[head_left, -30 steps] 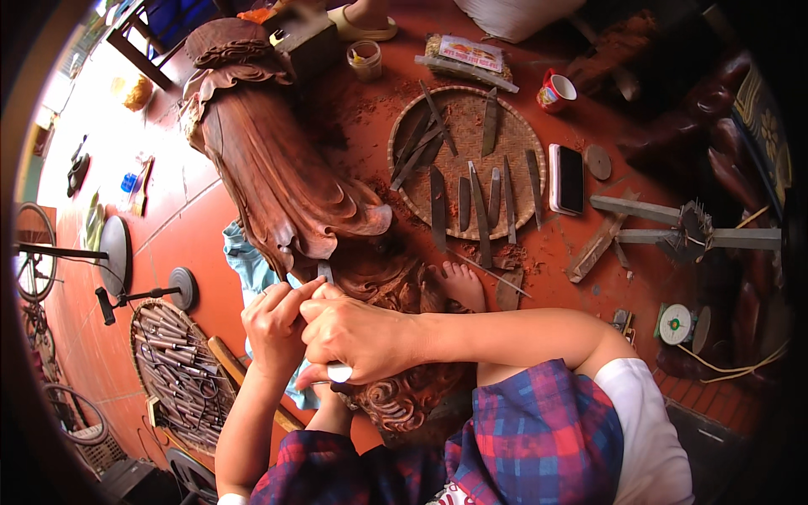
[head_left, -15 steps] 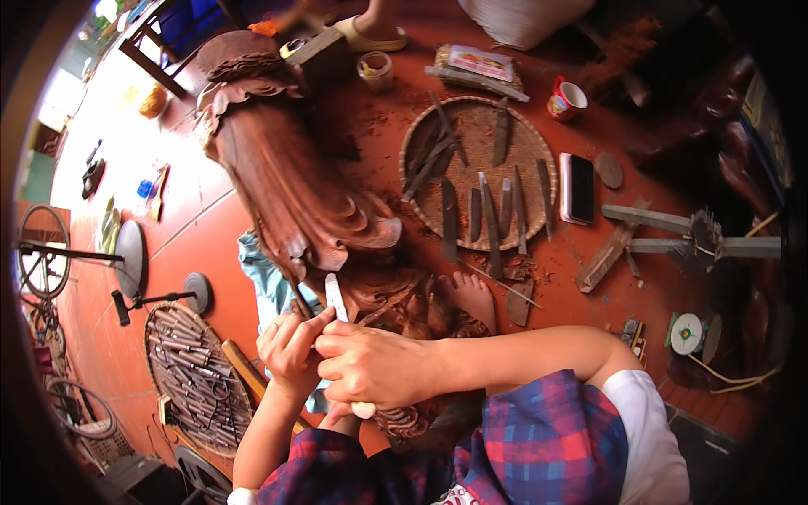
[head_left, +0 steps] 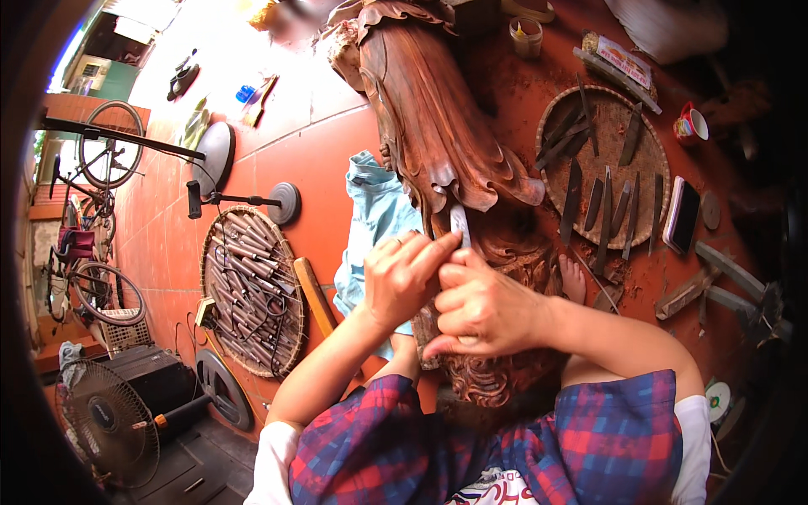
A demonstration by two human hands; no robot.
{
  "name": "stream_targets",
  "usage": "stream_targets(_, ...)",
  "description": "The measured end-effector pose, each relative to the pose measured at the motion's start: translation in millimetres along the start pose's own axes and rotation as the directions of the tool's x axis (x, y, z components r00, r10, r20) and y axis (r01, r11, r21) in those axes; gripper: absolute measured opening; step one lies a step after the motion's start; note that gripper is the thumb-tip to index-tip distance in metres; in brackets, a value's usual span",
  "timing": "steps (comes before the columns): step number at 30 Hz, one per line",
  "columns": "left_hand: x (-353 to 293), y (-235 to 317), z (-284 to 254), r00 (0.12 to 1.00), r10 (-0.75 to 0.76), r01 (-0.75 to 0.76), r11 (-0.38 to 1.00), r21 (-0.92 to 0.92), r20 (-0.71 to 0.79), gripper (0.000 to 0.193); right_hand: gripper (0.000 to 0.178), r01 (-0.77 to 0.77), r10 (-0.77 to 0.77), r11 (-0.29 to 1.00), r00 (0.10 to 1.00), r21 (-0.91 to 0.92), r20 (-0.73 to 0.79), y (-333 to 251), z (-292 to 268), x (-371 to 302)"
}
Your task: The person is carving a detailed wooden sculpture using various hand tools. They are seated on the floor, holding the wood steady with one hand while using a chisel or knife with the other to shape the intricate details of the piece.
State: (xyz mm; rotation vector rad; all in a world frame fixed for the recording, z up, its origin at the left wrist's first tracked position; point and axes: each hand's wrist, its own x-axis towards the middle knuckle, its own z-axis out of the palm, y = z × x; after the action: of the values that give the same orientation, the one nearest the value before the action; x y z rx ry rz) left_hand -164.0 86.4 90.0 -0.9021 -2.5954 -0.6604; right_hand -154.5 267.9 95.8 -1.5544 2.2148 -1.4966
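Note:
A carved brown wooden figure (head_left: 450, 118) lies tilted between my legs, with flowing robe folds and a curly carved end near my lap. My right hand (head_left: 484, 307) is closed around the handle of a flat hand tool with a pale, narrow blade (head_left: 459, 223). The blade points away from me, against the carving just below the robe's hem. Beside it, my left hand (head_left: 404, 273) is closed, with thumb and fingers pressed at the blade's base. Both hands touch each other, and the handle is mostly hidden in the right fist.
Several files and flat blades rest on a round woven tray (head_left: 665, 181) at right, near a phone (head_left: 682, 215) and a red cup (head_left: 690, 126). A basket of wooden-handled chisels (head_left: 252, 290) is at left, beside a light-blue cloth (head_left: 370, 219). A fan (head_left: 105, 421) stands lower left.
The whole view has swung left, so the carving and trays appear farther right and the fan shows. My hands keep their grip on the tool, its blade still against the carving.

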Motion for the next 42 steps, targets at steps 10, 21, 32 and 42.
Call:
stream_targets(10, 10.0, -1.0, 2.4, 0.998, 0.047, -0.045, 0.997, -0.064, 0.031, 0.035, 0.037, -0.112, 0.112, 0.994, 0.994, -0.002, 0.018, -8.5, -4.6, 0.7)
stream_targets(21, 11.6, -6.6, -4.6, 0.993, -0.006, 0.009, 1.0, -0.025, 0.12, 0.039, 0.042, -0.023, 0.024, 1.0, 0.996, 0.015, -0.088, 2.4, -1.1, 6.8)
stream_targets(32, 12.5, -6.6, -6.2, 0.991, -0.008, 0.004, 1.0, 0.029, 0.135, 0.034, 0.038, -0.036, 0.033, 0.999, 0.996, -0.035, -0.085, 5.0, 2.1, 6.3)
stream_targets(42, 14.9, -10.6, 2.0, 0.998, 0.054, -0.054, 0.999, -0.004, 0.044, 0.031, 0.039, -0.1, 0.098, 0.993, 0.994, -0.055, -0.038, -1.4, -1.6, 7.8)
